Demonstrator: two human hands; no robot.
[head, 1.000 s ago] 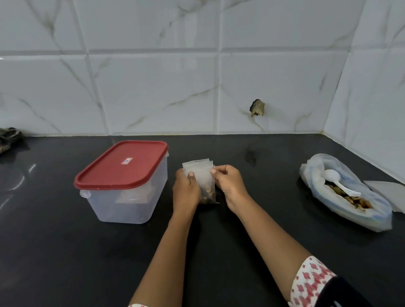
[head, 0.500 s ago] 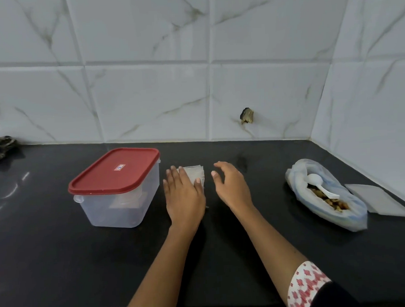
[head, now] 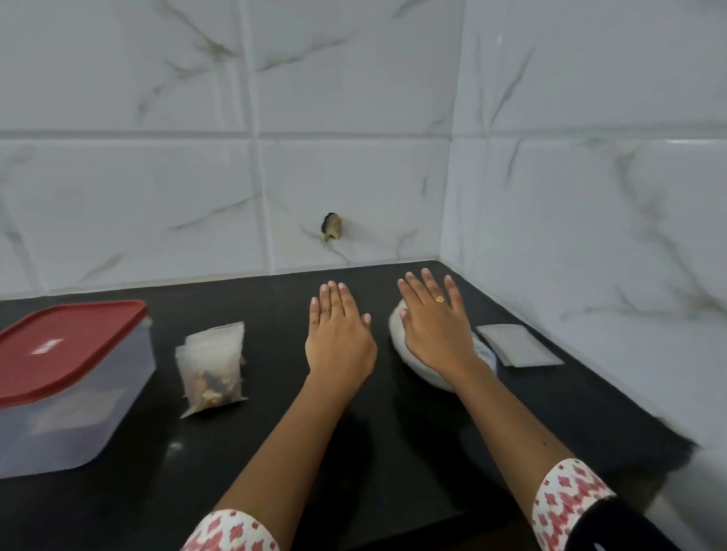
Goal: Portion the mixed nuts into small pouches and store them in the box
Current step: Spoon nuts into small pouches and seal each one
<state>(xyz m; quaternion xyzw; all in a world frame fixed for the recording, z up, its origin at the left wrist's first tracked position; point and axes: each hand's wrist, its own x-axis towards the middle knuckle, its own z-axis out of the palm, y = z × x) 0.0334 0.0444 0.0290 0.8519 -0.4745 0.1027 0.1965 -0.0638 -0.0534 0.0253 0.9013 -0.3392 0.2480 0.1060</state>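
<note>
Black countertop (head: pixel 403 461): one filled pouch (head: pixel 212 371) lies beside the lidded box (head: pixel 62 384); left hand (head: pixel 340 343) and right hand (head: pixel 437 334), both flat and empty, reach the nut bag (head: pixel 424 366), likely for another portion.

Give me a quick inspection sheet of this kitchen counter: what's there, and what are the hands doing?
Surface: black counter, bare in front.
Job's things: filled pouch lying beside box, red lid on; nut bag under the right hand; empty pouches flat by the wall.
Clutter: nothing seen.
Hands: left hand open, holding nothing; right hand open over the bag.
Cables: nothing seen.
Surroundings: marbled white tiles, one with a chipped hole.
</note>
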